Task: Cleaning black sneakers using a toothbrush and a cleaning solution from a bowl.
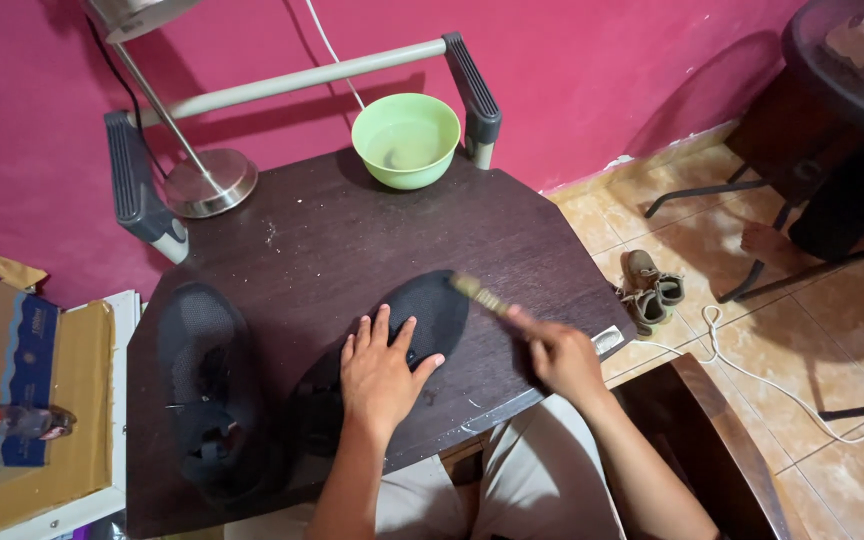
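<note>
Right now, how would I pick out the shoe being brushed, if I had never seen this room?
Find the dark table against the pink wall, with a green bowl at its far edge. Two black shoes lie on the near half. The brushed shoe is the right one, pinned under the left hand, with the brush in the right hand at its toe; the other shoe lies untouched.

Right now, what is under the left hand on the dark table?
Under the left hand lies a black shoe; its toe shows beyond the fingers. The hand covers the shoe's middle, so that part cannot be seen.
</note>
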